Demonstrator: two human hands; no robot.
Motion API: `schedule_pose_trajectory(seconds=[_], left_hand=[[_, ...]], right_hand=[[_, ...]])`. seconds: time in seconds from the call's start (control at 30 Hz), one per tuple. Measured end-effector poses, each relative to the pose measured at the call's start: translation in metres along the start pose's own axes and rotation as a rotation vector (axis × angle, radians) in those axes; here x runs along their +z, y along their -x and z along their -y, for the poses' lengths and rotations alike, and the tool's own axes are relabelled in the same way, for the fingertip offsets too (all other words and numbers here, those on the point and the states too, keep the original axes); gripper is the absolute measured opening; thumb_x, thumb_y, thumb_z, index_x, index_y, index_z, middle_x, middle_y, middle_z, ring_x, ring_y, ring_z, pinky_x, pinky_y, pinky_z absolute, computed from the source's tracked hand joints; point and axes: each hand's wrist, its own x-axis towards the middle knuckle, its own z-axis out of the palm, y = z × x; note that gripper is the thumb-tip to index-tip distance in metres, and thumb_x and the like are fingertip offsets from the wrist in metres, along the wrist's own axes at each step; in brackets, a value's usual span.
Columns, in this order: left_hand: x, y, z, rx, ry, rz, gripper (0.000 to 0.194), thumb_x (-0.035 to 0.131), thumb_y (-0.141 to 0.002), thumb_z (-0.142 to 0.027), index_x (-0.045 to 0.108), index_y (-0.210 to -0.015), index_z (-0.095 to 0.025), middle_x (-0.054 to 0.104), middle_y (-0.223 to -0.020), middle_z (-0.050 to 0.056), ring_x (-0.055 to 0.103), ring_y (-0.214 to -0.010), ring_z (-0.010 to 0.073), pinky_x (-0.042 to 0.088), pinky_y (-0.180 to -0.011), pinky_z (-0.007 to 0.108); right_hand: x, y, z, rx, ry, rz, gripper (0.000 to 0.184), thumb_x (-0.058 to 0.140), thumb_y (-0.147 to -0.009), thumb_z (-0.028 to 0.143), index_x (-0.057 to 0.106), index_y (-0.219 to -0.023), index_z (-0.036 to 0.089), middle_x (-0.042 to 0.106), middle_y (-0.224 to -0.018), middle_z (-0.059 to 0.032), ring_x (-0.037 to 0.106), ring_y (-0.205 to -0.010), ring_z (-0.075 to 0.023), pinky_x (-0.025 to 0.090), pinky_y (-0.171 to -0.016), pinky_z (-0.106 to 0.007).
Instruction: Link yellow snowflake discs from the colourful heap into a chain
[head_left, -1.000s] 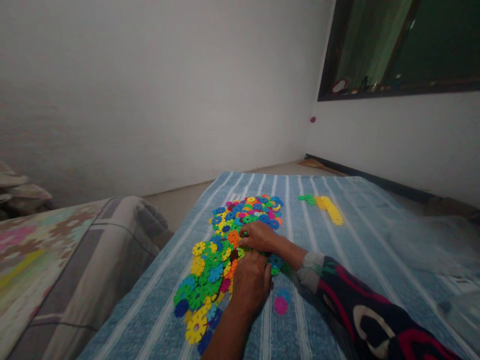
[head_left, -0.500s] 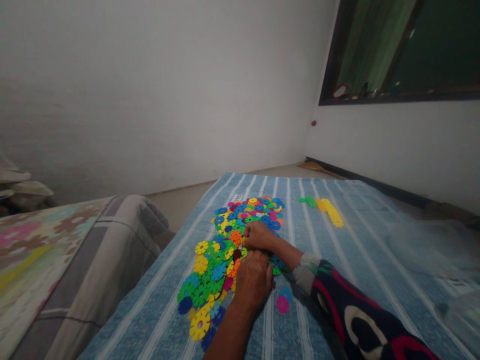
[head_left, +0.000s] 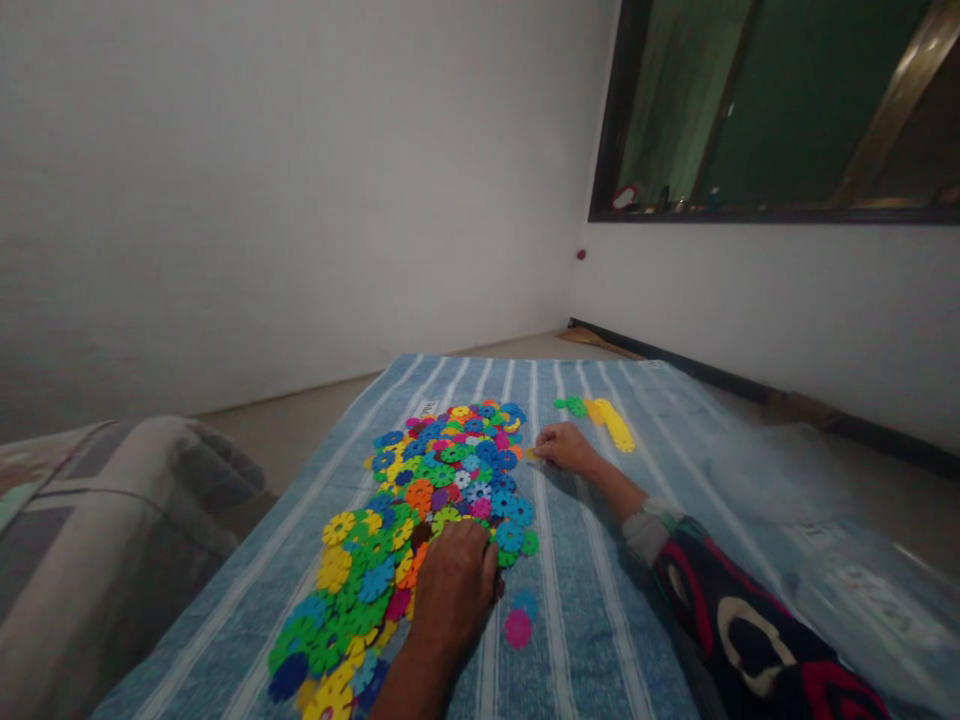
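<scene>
Notched plastic flower discs [head_left: 442, 470] in many colours lie in a long heap on the striped cloth. My left hand [head_left: 459, 575] rests at the heap's near right side with its fingers curled down among the discs; its fingertips and anything in them are hidden. Just right of the heap's far part, my right hand [head_left: 566, 447] pinches a small yellow disc [head_left: 530, 455] just above the cloth. Beyond that hand lie a joined yellow strip [head_left: 619, 430] of discs and some green discs [head_left: 576, 406]. Close to my left hand, a pink disc [head_left: 518, 628] overlaps a blue one [head_left: 526, 602].
The blue-and-white striped cloth [head_left: 585, 620] covers the work surface. Clear plastic bags [head_left: 862, 580] lie along its right side. A grey draped cover [head_left: 142, 510] stands at the left, across a gap. A wall [head_left: 300, 200] rises behind.
My right hand has moved from the heap to the right, carrying a yellow disc. My left hand stays at the heap. The view has turned right.
</scene>
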Motion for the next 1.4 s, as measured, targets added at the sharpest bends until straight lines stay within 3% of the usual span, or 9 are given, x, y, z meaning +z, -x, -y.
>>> schedule_pose_trajectory(seconds=[0.17, 0.33, 0.53, 0.87, 1.2, 1.4], left_hand=[[0.003, -0.001, 0.005, 0.027, 0.034, -0.046, 0.026, 0.043, -0.093, -0.024, 0.059, -0.072, -0.019, 0.066, -0.081, 0.006, 0.061, -0.082, 0.0219, 0.047, -0.077, 0.036], [0.006, -0.001, 0.008, 0.054, 0.05, -0.096, 0.026, 0.043, -0.092, -0.025, 0.057, -0.07, -0.02, 0.066, -0.079, 0.006, 0.061, -0.078, 0.0215, 0.047, -0.074, 0.035], [0.008, 0.0, 0.01, 0.067, 0.037, -0.117, 0.026, 0.043, -0.092, -0.026, 0.055, -0.07, -0.021, 0.065, -0.076, 0.005, 0.06, -0.074, 0.0203, 0.046, -0.07, 0.034], [0.014, -0.001, 0.014, 0.124, 0.062, -0.212, 0.024, 0.045, -0.091, -0.026, 0.055, -0.069, -0.021, 0.062, -0.072, 0.003, 0.058, -0.069, 0.0185, 0.044, -0.067, 0.032], [0.012, 0.0, 0.013, 0.108, 0.054, -0.184, 0.025, 0.044, -0.092, -0.027, 0.056, -0.07, -0.022, 0.064, -0.074, 0.004, 0.059, -0.072, 0.0192, 0.045, -0.069, 0.033], [0.013, 0.0, 0.013, 0.097, 0.048, -0.177, 0.024, 0.044, -0.091, -0.026, 0.056, -0.071, -0.022, 0.064, -0.075, 0.004, 0.059, -0.073, 0.0192, 0.046, -0.069, 0.033]], right_hand=[[-0.082, -0.029, -0.055, 0.084, 0.25, -0.175, 0.011, 0.062, -0.072, 0.014, 0.066, -0.062, 0.016, 0.056, -0.046, 0.0033, 0.054, -0.049, -0.0097, 0.037, -0.051, -0.018], [-0.121, -0.054, -0.087, 0.151, 0.415, -0.154, 0.013, 0.062, -0.075, 0.016, 0.074, -0.08, 0.015, 0.063, -0.054, 0.0012, 0.058, -0.051, -0.0094, 0.039, -0.053, -0.017], [-0.125, -0.068, -0.101, 0.141, 0.556, -0.062, 0.017, 0.063, -0.075, 0.014, 0.076, -0.086, 0.016, 0.071, -0.07, -0.0026, 0.062, -0.058, -0.0106, 0.039, -0.054, -0.017], [-0.119, -0.07, -0.1, 0.114, 0.723, -0.052, 0.028, 0.06, -0.078, 0.015, 0.076, -0.1, 0.021, 0.074, -0.103, -0.0075, 0.067, -0.088, -0.0176, 0.043, -0.071, -0.021], [-0.115, -0.066, -0.09, 0.079, 0.787, -0.059, 0.038, 0.066, -0.077, 0.017, 0.072, -0.114, 0.023, 0.07, -0.117, -0.0092, 0.065, -0.102, -0.0215, 0.044, -0.08, -0.024], [-0.108, -0.064, -0.081, 0.022, 0.814, -0.023, 0.033, 0.067, -0.077, 0.018, 0.075, -0.108, 0.025, 0.073, -0.109, -0.0083, 0.067, -0.099, -0.0218, 0.045, -0.078, -0.024]])
